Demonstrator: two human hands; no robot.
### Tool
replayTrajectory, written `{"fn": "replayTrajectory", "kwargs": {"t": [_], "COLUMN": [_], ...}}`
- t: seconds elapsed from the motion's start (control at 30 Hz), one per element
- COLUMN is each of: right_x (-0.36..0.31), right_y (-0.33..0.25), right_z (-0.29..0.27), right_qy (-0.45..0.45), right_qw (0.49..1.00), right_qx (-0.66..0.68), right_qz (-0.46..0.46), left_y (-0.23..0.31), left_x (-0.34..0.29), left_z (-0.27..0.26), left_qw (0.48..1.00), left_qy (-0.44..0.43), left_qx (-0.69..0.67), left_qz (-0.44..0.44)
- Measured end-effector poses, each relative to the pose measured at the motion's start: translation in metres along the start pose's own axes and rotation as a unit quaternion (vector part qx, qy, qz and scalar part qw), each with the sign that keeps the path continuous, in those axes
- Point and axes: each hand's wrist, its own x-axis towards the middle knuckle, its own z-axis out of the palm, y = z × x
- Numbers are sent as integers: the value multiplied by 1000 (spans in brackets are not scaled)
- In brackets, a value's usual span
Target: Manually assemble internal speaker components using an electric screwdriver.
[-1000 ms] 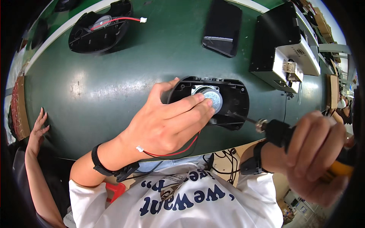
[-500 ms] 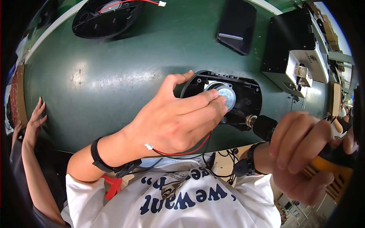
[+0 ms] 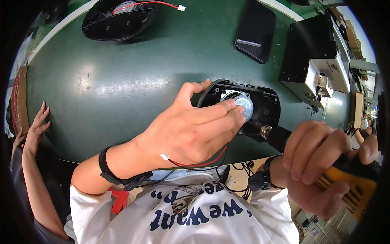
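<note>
My left hand (image 3: 199, 122) is closed over a round speaker with a silver magnet (image 3: 245, 110). Its index and middle fingers press on the magnet, while the thumb lies at the rim of the black plastic housing (image 3: 266, 106) around it. A red and black wire pair (image 3: 203, 163) with a white plug (image 3: 164, 156) trails from under this hand. My right hand (image 3: 317, 162) is wrapped round a black and orange electric screwdriver (image 3: 353, 183). The tool's metal nose (image 3: 265, 132) meets the housing's near right edge; its bit tip is hard to make out.
Another black housing with a speaker and wire (image 3: 118, 22) lies at the far left on the green table (image 3: 122, 101). A black phone-like slab (image 3: 255, 30) lies at the back. A black and silver boxy machine (image 3: 315, 61) stands right, small screws near it. Another person's hand (image 3: 37, 126) rests left.
The housing and both hands keep nearly the same places. The view has shifted slightly, and the screwdriver in my right hand has tilted a little.
</note>
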Motion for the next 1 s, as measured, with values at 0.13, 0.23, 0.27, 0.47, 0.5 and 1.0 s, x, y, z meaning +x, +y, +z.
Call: {"fn": "replayTrajectory", "kwargs": {"t": [0.13, 0.23, 0.27, 0.47, 0.5, 1.0], "right_x": [1, 3, 3, 8, 11, -8], "right_y": [0, -1, -1, -1, -1, 0], "right_z": [0, -2, -1, -2, -1, 8], "right_qy": [-11, -19, -22, -40, -46, 43], "right_qw": [1000, 999, 999, 998, 998, 995], "right_qx": [-13, -21, -24, -38, -37, 82], "right_qz": [13, 23, 26, 40, 33, 39], "left_y": [1, 0, -1, -7, -8, -5], "left_x": [-1, -1, -1, -1, 1, 3], "left_z": [1, 2, 2, 4, 1, -1], "left_qw": [1000, 1000, 1000, 1000, 1000, 995], "left_qy": [-8, -3, -5, 6, 10, -71], "left_qx": [-6, -14, -14, -19, -13, -69], "left_qz": [-8, -8, -3, 11, 9, 23]}}
